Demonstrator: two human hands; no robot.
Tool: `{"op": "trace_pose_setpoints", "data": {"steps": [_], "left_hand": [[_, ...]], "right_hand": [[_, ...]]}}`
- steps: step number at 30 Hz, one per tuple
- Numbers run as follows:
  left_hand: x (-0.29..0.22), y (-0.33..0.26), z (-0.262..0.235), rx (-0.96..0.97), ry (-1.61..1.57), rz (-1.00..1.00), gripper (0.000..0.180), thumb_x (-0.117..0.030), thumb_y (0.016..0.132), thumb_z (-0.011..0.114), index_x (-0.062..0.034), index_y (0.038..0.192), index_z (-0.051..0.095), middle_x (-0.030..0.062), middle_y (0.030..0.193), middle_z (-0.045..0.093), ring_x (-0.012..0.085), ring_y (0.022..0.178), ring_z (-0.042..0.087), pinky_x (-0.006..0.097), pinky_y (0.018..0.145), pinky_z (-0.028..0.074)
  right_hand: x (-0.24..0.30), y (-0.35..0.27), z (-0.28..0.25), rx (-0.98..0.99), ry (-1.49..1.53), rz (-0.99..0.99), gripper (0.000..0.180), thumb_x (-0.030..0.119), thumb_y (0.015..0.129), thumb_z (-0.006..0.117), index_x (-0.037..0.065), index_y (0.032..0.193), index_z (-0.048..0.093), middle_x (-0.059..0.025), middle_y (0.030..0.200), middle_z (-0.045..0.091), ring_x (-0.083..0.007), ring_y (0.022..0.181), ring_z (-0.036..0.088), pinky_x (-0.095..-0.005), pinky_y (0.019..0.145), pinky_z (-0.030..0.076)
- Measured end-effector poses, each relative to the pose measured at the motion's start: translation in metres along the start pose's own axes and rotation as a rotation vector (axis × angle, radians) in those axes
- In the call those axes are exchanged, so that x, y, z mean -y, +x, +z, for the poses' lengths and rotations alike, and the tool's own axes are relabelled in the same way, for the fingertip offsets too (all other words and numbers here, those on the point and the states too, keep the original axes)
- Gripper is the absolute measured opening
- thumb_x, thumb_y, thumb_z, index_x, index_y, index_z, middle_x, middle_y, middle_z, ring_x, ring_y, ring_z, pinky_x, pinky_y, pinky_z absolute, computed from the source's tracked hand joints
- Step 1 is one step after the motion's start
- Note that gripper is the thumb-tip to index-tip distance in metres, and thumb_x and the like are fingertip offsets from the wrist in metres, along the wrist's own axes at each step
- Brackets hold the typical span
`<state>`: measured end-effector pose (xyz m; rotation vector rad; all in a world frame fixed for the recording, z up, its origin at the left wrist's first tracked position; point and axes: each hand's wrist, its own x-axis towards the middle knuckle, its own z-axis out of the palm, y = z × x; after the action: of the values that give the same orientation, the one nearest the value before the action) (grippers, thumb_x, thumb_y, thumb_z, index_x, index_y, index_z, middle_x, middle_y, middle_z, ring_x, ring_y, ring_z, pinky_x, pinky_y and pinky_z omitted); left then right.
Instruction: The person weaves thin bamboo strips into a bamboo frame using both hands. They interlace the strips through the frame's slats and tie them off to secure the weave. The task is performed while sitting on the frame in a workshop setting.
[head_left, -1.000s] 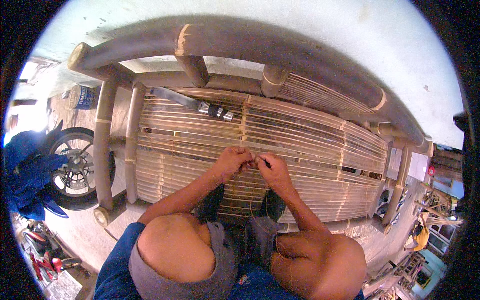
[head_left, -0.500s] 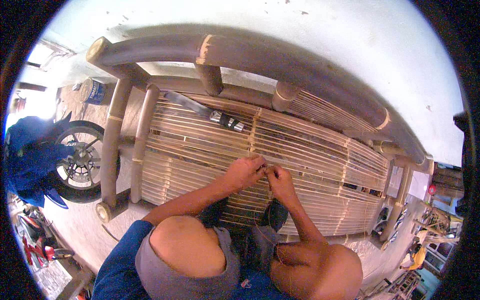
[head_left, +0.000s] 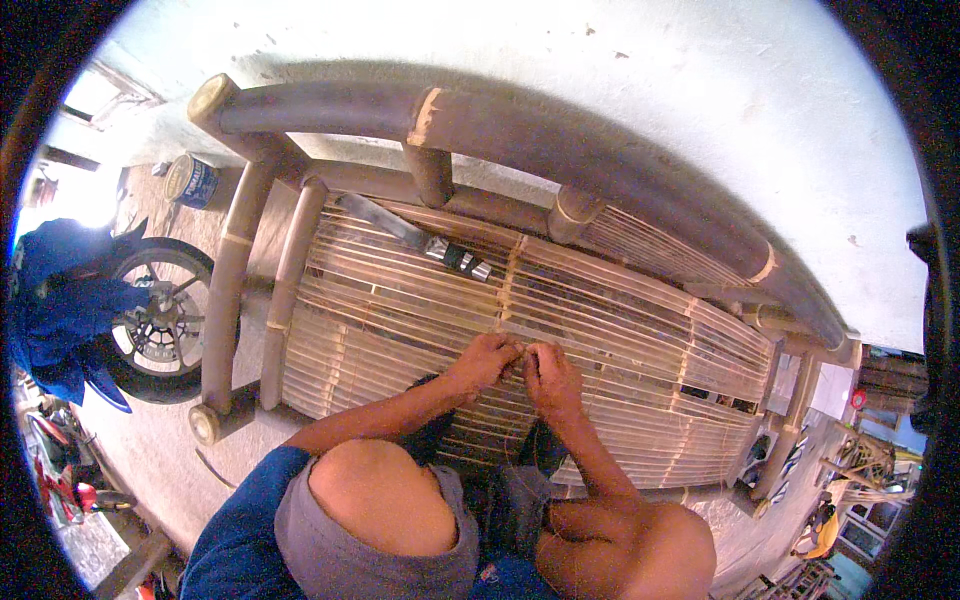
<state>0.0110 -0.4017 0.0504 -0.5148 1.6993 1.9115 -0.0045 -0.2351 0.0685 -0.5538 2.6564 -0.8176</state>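
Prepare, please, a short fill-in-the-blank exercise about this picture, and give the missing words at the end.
1. The left hand and the right hand are held close ____ over the slatted seat.
2. The end of the knife nearer to the hands is its ____.
3. The spoked wheel is on the picture's ____ side.
4. The can on the floor has a mainly ____ wrapper.

Missing words: together; handle; left; blue.
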Motion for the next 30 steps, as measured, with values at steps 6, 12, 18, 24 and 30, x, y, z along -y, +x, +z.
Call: {"op": "trace_pose_setpoints", "data": {"steps": [6, 12, 18, 24, 30], "left_hand": [[-0.002, -0.003, 0.002, 0.006, -0.158, -0.033, 0.022, -0.025, 0.094, 0.060, -0.0050, 0.093, 0.068, -0.0007, 0.071, 0.058, 0.0080, 0.060, 0.052, 0.025, 0.051, 0.041], [0.020, 0.008, 0.003, -0.048, 0.121, 0.255, 0.024, -0.026, 0.092, 0.062, -0.0040, 0.098, 0.069, 0.0072, 0.078, 0.067, 0.0197, 0.068, 0.062, 0.034, 0.060, 0.049], [0.008, -0.001, -0.004, -0.144, 0.493, 0.344, 0.018, -0.025, 0.088, 0.065, -0.0092, 0.097, 0.069, 0.0143, 0.092, 0.068, 0.0353, 0.085, 0.063, 0.044, 0.077, 0.050], [-0.014, -0.009, -0.016, -0.381, 0.778, 0.684, 0.014, -0.022, 0.087, 0.066, -0.0097, 0.093, 0.067, 0.0118, 0.089, 0.067, 0.0359, 0.087, 0.061, 0.046, 0.080, 0.049], [-0.021, -0.035, -0.028, -0.219, 0.787, 0.420, 0.015, -0.021, 0.089, 0.064, -0.0095, 0.099, 0.064, 0.0127, 0.093, 0.066, 0.0368, 0.094, 0.060, 0.046, 0.085, 0.049]], "right_hand": [[-0.003, 0.002, 0.002, -0.076, 0.091, -0.027, 0.022, 0.025, 0.096, 0.055, 0.006, 0.105, 0.059, -0.0191, 0.101, 0.064, -0.0410, 0.091, 0.063, -0.0497, 0.077, 0.051], [-0.001, 0.003, 0.004, -0.061, 0.111, 0.082, 0.016, 0.017, 0.090, 0.062, 0.003, 0.098, 0.060, -0.0202, 0.088, 0.065, -0.0411, 0.083, 0.064, -0.0485, 0.072, 0.051], [-0.001, 0.006, -0.016, -0.095, 0.109, 0.098, 0.014, 0.018, 0.086, 0.063, 0.005, 0.091, 0.060, -0.0179, 0.078, 0.064, -0.0369, 0.073, 0.065, -0.0448, 0.063, 0.050], [0.000, 0.008, -0.042, -0.176, 0.061, 0.021, 0.011, 0.017, 0.084, 0.063, 0.007, 0.086, 0.059, -0.0152, 0.075, 0.063, -0.0331, 0.066, 0.063, -0.0426, 0.059, 0.049], [-0.005, 0.008, -0.054, -0.163, 0.011, 0.041, 0.013, 0.018, 0.085, 0.062, 0.006, 0.085, 0.058, -0.0150, 0.074, 0.063, -0.0334, 0.066, 0.062, -0.0428, 0.059, 0.048]]}}
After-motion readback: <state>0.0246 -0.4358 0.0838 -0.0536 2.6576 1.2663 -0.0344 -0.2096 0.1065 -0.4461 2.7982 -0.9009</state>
